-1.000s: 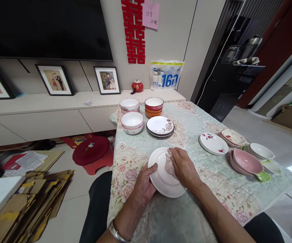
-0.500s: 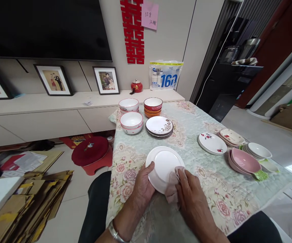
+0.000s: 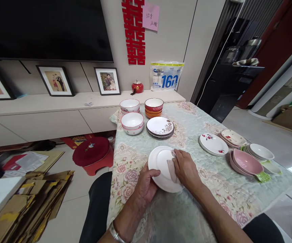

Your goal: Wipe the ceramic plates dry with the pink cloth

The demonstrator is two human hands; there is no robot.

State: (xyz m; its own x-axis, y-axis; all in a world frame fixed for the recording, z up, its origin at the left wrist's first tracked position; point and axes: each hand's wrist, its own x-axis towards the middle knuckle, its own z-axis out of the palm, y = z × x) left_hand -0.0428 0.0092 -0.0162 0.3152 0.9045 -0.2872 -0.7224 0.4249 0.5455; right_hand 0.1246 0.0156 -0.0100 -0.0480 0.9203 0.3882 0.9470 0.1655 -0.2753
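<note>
My left hand (image 3: 147,182) grips the lower left edge of a white plate (image 3: 162,162), thumb on top and fingers beneath. The plate's underside with its foot ring faces up. Against the plate's right part, my right hand (image 3: 186,168) is closed on a pinkish-beige cloth (image 3: 172,171), part of which hangs over the plate. Behind the plate lies a stack of brown-rimmed flowered plates (image 3: 160,127). To the right is a stack of white plates with red flowers (image 3: 213,144).
White bowls (image 3: 132,123) and red and orange bowls (image 3: 153,107) stand at the table's back. Pink leaf-handled bowls (image 3: 247,162), small white bowls (image 3: 261,151) and square dishes (image 3: 232,137) sit at the right. A red stool (image 3: 92,153) stands left of the table.
My right hand and the cloth have moved up and away from me across the plate, near its upper right rim. The plate has shifted slightly to the right, and my left thumb now lies lower on it.
</note>
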